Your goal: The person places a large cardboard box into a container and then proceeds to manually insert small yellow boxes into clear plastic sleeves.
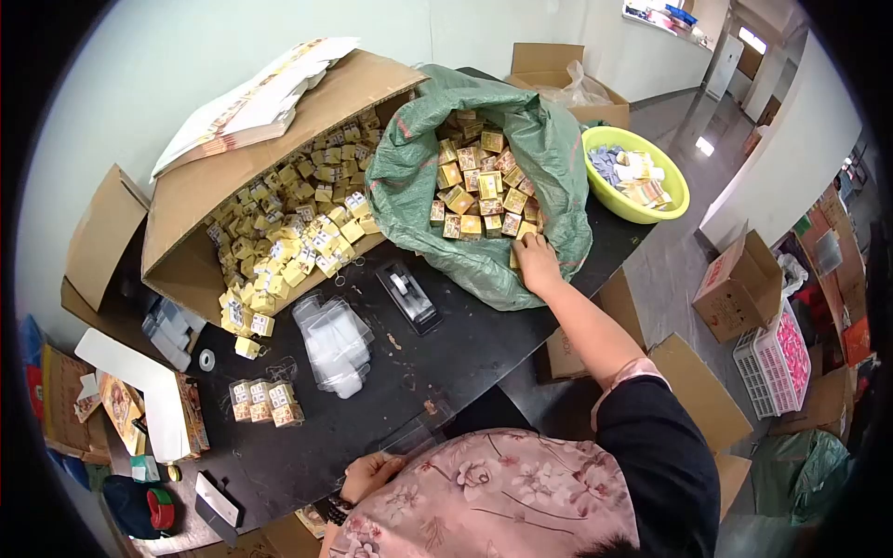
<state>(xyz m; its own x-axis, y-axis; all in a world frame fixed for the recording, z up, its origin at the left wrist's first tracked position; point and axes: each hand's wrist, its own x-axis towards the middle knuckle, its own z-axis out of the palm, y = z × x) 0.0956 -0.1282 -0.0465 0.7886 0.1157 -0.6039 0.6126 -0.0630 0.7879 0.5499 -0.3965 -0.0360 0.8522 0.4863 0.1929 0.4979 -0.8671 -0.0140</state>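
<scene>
My right hand (537,263) reaches into the near right side of a green woven sack (566,191), its fingers closed on a small printed box (526,230). More small yellow-and-orange boxes (490,184) fill the sack. By the table's front edge, my left hand (370,476) is closed at a clear plastic bag (409,435); its fingers partly hide the grip. A stack of clear plastic bags (333,344) lies mid-table beside a black tape dispenser (409,296). Further left stands a row of wrapped small boxes (266,403).
A tipped cardboard carton (186,223) spills many yellow keychain-like blocks (298,251) onto the black table (465,358). Printed sheets (251,102) lie on top of it. A yellow-green basin (677,200) stands right of the sack. Open cartons (739,288) and a white crate (767,363) are on the floor.
</scene>
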